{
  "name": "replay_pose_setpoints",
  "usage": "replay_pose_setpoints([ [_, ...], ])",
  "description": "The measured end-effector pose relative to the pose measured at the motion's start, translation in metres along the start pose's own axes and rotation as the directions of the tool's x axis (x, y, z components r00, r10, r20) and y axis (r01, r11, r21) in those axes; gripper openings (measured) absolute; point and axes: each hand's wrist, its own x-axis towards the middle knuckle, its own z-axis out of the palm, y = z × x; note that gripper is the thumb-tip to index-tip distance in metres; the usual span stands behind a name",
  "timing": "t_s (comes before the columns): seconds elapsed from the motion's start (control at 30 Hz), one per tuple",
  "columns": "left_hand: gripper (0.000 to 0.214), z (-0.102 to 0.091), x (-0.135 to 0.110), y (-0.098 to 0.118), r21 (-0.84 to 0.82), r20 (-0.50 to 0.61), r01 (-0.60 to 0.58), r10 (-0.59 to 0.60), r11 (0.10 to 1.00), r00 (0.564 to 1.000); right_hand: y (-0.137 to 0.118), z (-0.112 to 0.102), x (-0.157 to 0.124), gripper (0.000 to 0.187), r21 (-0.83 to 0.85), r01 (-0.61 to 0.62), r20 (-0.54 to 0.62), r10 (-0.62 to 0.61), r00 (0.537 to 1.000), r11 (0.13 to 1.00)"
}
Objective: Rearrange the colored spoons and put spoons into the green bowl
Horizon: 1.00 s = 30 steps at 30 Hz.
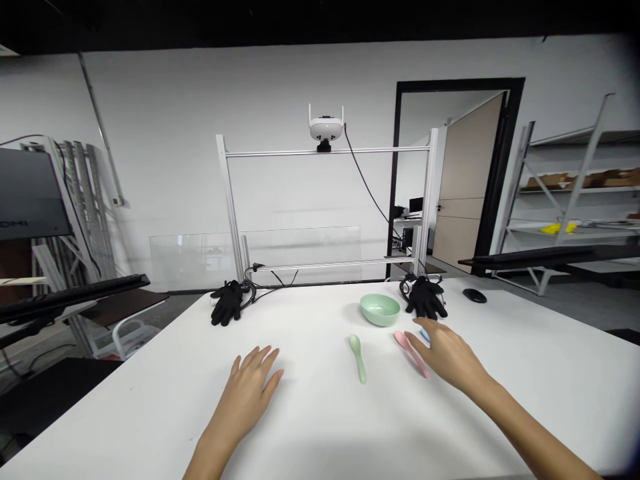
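Observation:
My left hand (249,385) lies flat on the white table (320,413), fingers stretched out, holding nothing. My right hand (447,353) reaches forward with fingers extended over a pink spoon (411,353) and a small blue object (425,335) partly hidden under the fingers. I cannot tell whether the hand touches them. A green spoon (358,357) lies between my hands, handle toward me. A pale green bowl (380,309) stands just beyond the spoons.
Two black gloves with cables lie at the back of the table, one at the left (227,302) and one at the right (425,297). A black mouse (475,295) sits far right. An aluminium frame (327,152) carries a white camera (326,127).

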Motion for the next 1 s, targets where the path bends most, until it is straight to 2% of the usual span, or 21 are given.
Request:
replay_pose_setpoints([
  [0.2,0.053,-0.001,0.0,0.001,0.012,-0.003,-0.008,0.008,1.0,1.0,-0.019,0.002,-0.021,0.051,0.074,0.142,-0.034,-0.139,0.99,0.987],
  [0.37,0.052,-0.002,0.001,0.002,0.008,-0.024,-0.015,0.015,1.0,1.0,-0.02,0.011,-0.029,0.054,0.106,0.165,-0.018,-0.164,0.986,0.981],
  [0.57,0.051,-0.001,0.0,0.001,-0.003,-0.04,-0.018,0.018,1.0,0.999,-0.013,0.022,-0.031,0.05,0.118,0.225,-0.072,-0.218,0.973,0.967],
  [1.0,0.051,0.0,0.0,0.0,-0.001,-0.032,-0.02,0.02,1.0,0.999,-0.015,0.018,-0.031,0.046,0.089,0.24,-0.089,-0.233,0.968,0.967],
])
